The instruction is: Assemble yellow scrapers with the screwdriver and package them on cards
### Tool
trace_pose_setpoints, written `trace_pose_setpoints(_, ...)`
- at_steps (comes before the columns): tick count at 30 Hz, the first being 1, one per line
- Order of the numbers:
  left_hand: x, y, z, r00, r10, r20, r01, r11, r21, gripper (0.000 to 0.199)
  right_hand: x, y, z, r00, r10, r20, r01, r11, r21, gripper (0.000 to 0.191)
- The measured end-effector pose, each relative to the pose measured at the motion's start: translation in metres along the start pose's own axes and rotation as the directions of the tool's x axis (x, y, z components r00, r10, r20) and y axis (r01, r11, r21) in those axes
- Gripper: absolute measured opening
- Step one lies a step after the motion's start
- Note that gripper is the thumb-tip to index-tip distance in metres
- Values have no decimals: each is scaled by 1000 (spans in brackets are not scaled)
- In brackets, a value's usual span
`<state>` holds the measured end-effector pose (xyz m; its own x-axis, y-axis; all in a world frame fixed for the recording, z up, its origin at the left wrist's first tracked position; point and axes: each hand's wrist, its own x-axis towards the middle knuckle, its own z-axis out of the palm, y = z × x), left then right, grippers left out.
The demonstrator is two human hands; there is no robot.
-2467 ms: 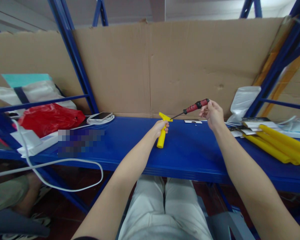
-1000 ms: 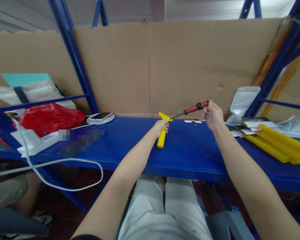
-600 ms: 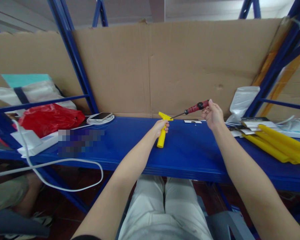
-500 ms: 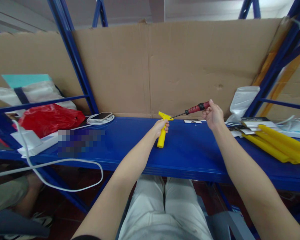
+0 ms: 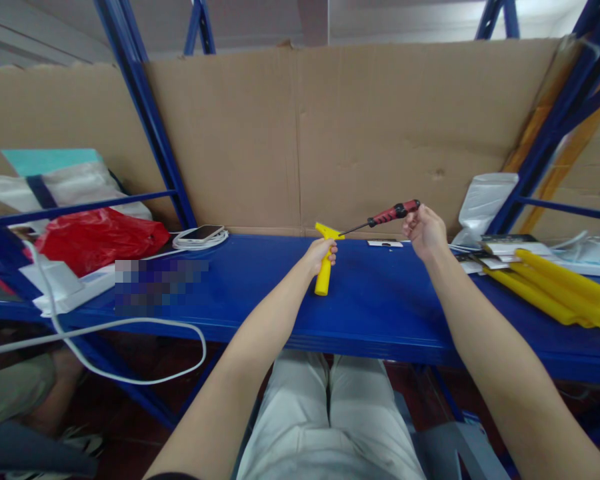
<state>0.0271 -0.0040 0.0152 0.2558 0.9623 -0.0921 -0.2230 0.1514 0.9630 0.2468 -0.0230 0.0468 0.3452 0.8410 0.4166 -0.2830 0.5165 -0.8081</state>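
Observation:
My left hand [image 5: 323,255] is closed round the neck of a yellow T-shaped plastic handle [image 5: 323,279], which stands tilted over the blue bench. From the right, a screwdriver [image 5: 393,213] with a red and black grip slants down to the handle's head, its thin shaft reaching the right end of the crosspiece. My right hand [image 5: 427,230] pinches the back end of the screwdriver grip between thumb and fingers. Whether the tip sits in a screw is too small to make out.
On the right of the blue bench [image 5: 380,307] lie several yellow tubular parts [image 5: 565,287] beside a clear plastic bag [image 5: 487,203]. A phone [image 5: 203,233] rests on a coiled white cable at the left, near a red plastic bag [image 5: 105,237]. Cardboard [image 5: 380,133] walls the back.
The screwdriver's grip has shifted slightly left and turned between my right fingers. My left hand and the yellow handle have stayed almost still.

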Motion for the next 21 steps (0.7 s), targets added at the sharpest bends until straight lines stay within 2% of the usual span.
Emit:
trace_pose_setpoints(12, 3, -2, -1, 1000, 2, -18, -2, 1000, -4, 19, 1, 4, 1, 999, -54, -2, 54, 998, -13, 46)
trace_pose_setpoints(21, 6, -5, -2, 999, 27, -24, -27, 1000, 5, 20, -1, 5, 3, 999, -40, -15, 39, 998, -48, 40)
